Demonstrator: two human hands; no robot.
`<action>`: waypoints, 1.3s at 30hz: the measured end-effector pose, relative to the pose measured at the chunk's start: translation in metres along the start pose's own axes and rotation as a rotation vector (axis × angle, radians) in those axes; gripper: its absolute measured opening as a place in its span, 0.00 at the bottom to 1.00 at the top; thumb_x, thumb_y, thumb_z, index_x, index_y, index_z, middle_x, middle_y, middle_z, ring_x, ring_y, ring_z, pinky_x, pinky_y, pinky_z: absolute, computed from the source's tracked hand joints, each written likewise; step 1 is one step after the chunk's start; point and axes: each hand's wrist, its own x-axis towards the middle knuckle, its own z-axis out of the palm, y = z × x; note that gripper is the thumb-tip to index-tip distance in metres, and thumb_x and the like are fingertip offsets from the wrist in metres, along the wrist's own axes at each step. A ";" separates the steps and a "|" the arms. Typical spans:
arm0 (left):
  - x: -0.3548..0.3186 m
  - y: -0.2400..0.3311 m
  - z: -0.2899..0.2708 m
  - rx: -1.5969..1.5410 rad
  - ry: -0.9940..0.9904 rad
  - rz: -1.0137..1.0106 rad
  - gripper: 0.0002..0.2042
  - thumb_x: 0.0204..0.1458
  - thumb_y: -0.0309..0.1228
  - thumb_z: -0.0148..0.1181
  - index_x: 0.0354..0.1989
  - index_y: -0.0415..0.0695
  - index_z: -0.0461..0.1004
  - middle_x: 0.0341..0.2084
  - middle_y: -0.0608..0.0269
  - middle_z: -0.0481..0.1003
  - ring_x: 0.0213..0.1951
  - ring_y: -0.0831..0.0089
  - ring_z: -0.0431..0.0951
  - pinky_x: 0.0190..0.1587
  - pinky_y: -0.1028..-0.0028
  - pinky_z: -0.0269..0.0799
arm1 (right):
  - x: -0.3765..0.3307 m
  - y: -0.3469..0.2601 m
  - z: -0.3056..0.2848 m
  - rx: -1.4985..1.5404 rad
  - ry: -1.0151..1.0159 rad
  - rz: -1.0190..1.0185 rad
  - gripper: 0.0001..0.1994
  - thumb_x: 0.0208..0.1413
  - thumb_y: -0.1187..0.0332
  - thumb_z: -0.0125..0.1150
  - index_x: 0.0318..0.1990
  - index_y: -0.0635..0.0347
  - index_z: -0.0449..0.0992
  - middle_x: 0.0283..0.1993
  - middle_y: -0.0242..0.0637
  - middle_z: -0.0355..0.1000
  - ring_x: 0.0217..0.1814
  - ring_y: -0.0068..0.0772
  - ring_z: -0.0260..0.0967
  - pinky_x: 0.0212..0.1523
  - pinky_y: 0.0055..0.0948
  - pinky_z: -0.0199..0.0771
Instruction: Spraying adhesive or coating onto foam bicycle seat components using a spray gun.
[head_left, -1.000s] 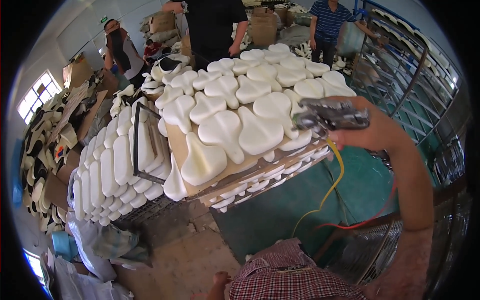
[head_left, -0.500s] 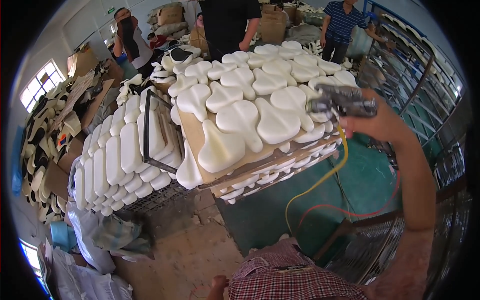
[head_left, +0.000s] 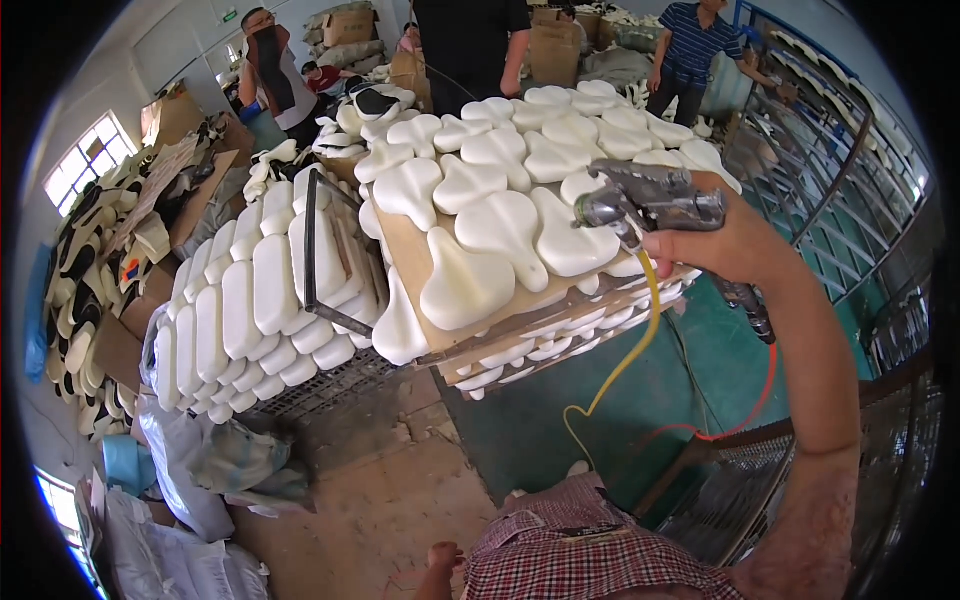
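Note:
My right hand (head_left: 735,235) is wrapped round the grip of a metal spray gun (head_left: 655,200). A yellow hose (head_left: 645,335) hangs from the gun's front, and a red hose (head_left: 765,395) joins the bottom of its handle. The nozzle points left, over white saddle-shaped foam pads (head_left: 495,235) laid in rows on a brown board (head_left: 435,335). More pads show in layers under the board. Low in the view, beside my checked clothing, my left hand (head_left: 445,557) hangs with its fingers curled and nothing visible in it.
Long white foam pads (head_left: 230,315) are stacked on a black crate (head_left: 300,395) at left, by a black frame (head_left: 312,245). Metal racks (head_left: 800,190) stand at right. Several people are beyond the board, one in dark clothing (head_left: 465,50) at its far edge. Plastic sacks (head_left: 180,555) lie lower left.
My right hand and the spray gun have moved left and slightly down in the view, now over the pads near the board's front. The pads and board sit farther right in the view.

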 end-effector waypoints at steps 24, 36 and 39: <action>0.069 -0.023 0.013 -0.032 -0.052 0.027 0.15 0.51 0.27 0.51 0.46 0.32 0.69 0.32 0.46 0.75 0.24 0.60 0.77 0.27 0.66 0.75 | -0.037 -0.003 0.019 -0.062 -0.099 0.136 0.28 0.43 0.76 0.60 0.57 0.60 0.65 0.42 0.33 0.73 0.39 0.20 0.68 0.42 0.21 0.68; 0.076 -0.007 0.014 0.874 -0.189 0.347 0.11 0.52 0.27 0.49 0.42 0.38 0.72 0.34 0.55 0.76 0.30 0.63 0.77 0.32 0.66 0.74 | -0.024 -0.002 0.022 0.079 -0.032 0.067 0.27 0.45 0.75 0.61 0.56 0.61 0.65 0.40 0.32 0.72 0.38 0.19 0.67 0.41 0.22 0.69; 0.073 0.005 0.019 0.808 -0.115 0.345 0.11 0.52 0.28 0.49 0.41 0.39 0.72 0.34 0.55 0.76 0.31 0.63 0.77 0.33 0.66 0.74 | -0.039 0.025 0.016 -0.199 -0.038 -0.018 0.27 0.44 0.73 0.62 0.56 0.60 0.65 0.37 0.32 0.72 0.35 0.19 0.68 0.39 0.20 0.69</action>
